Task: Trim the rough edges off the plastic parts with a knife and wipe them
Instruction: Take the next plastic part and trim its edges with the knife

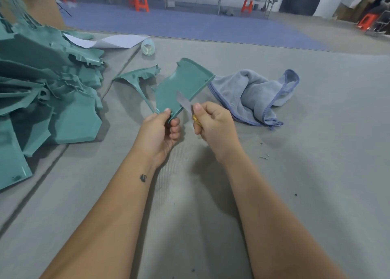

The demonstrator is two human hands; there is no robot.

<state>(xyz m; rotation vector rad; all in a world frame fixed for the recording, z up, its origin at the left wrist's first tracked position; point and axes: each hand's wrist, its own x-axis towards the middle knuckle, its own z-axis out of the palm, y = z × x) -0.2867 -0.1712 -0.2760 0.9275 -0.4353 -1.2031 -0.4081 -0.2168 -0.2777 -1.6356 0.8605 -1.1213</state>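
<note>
both bare forearms reached forward; the left hand [159, 131] pinched with thumb on top, the right hand [213, 124] was curled tight.

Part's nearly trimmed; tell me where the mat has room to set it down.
Bare mat lies right of the right hand, below the blue towel; more between the forearms. The left is crowded by the pile of green parts and a loose part.

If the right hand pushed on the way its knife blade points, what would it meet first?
Probably the green plastic part held by the left hand: the knife in the right hand already lies at its right edge, though contact is unclear.
</note>
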